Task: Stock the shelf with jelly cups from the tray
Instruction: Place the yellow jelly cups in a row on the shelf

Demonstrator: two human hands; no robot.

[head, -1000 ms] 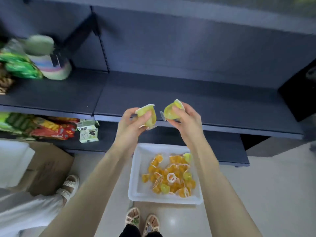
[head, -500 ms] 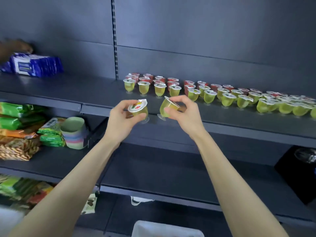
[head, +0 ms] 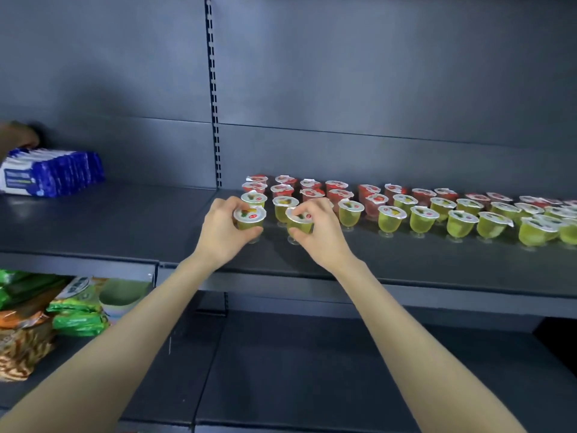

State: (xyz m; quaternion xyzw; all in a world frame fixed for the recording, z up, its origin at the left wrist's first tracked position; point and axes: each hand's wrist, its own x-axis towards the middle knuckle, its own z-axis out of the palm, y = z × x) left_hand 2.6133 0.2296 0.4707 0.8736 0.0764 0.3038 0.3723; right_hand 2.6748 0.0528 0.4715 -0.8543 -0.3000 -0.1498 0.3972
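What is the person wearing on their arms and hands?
Nothing that I can see. The left arm and the right arm are bare all the way to the picture's edge: no sleeves, no watch, no bracelet. The left hand and the right hand have no gloves and no rings showing.

Blue-and-white packet stack (head: 51, 173): lying flat. Green snack bags (head: 78, 318): well below the stack. Brown patterned bags (head: 22, 351): lower still, below it. Pale green cup (head: 125, 295): below the stack, rightward.

left hand (head: 220, 232) gripping jelly cup (head: 249, 217), shelf (head: 125, 226)
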